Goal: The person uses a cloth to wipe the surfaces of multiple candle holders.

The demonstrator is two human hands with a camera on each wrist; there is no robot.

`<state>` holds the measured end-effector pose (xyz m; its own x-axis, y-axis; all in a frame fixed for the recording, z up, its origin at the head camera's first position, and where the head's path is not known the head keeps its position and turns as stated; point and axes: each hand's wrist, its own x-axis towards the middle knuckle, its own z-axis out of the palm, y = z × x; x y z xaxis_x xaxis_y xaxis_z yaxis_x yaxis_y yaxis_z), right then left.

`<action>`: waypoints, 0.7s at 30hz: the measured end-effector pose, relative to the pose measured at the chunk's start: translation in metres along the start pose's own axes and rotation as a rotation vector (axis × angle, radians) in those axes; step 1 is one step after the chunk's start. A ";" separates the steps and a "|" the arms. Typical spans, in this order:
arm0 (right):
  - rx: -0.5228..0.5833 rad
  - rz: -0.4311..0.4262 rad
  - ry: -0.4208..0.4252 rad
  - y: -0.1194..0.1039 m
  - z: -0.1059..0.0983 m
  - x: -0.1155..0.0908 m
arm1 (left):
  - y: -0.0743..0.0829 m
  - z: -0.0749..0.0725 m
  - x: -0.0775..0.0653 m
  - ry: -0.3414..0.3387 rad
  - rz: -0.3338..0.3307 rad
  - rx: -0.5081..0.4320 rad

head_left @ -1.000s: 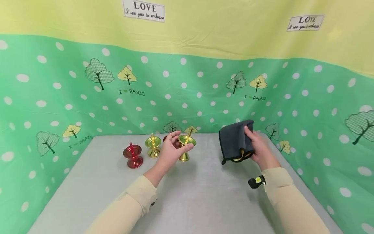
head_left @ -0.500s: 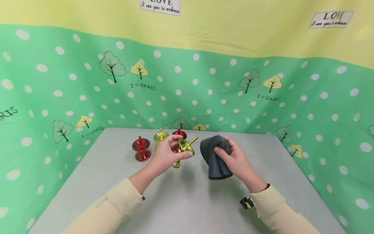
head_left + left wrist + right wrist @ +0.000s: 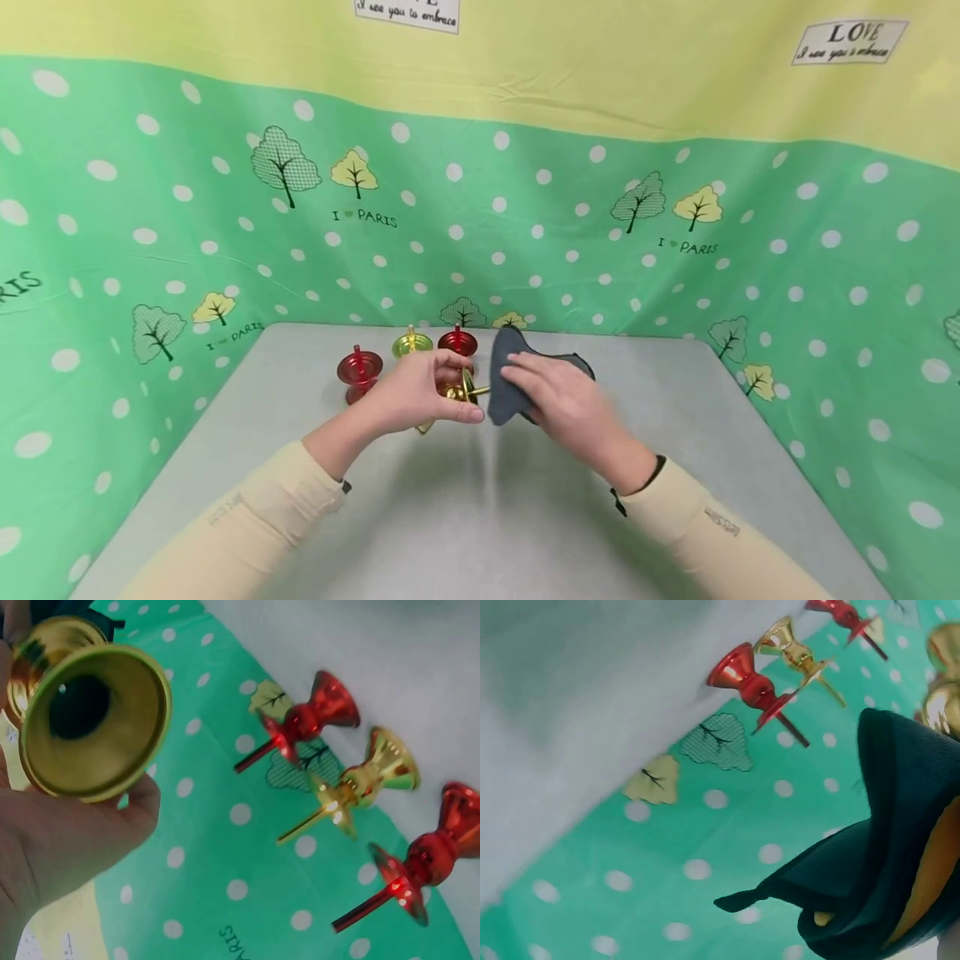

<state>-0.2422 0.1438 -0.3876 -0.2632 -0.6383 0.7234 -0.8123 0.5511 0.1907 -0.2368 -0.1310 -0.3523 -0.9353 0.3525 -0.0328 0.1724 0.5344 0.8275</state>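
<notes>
My left hand (image 3: pixel 408 396) grips a shiny gold candle holder (image 3: pixel 453 392) tipped on its side above the table, its thin spike pointing right. The holder's hollow round base (image 3: pixel 97 724) faces the left wrist camera. In my right hand (image 3: pixel 573 412) is a folded dark grey cloth (image 3: pixel 508 375) with black edging, held against the spike's tip. The cloth's orange-yellow inner side (image 3: pixel 930 877) shows in the right wrist view. My right thumb is hidden by the cloth and hand.
Three more candle holders stand upright at the back left: a red one (image 3: pixel 360 367), a gold one (image 3: pixel 412 343) and another red one (image 3: pixel 457 340). The grey table (image 3: pixel 480 517) is bordered by a green dotted curtain (image 3: pixel 480 242) at the back and sides.
The gold candle holder has left its upright stance and been tipped over sideways. My right hand has brought the cloth leftward from the right side to the holder's spike.
</notes>
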 end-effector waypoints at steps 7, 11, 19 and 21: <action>-0.064 -0.152 -0.091 -0.009 0.006 0.012 | 0.001 -0.013 -0.002 -0.107 0.003 -0.060; 0.064 -0.077 -0.164 -0.013 0.008 0.012 | -0.010 -0.013 -0.002 -0.101 -0.019 -0.093; 0.582 0.295 -0.294 -0.021 0.010 0.014 | -0.015 -0.005 -0.008 -0.019 0.015 -0.065; 0.538 0.258 -0.251 -0.020 0.011 0.015 | -0.012 -0.004 -0.008 -0.010 0.029 -0.046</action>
<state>-0.2360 0.1175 -0.3880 -0.5454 -0.6636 0.5120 -0.8370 0.3989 -0.3746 -0.2324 -0.1433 -0.3599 -0.9268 0.3753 -0.0141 0.1846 0.4878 0.8532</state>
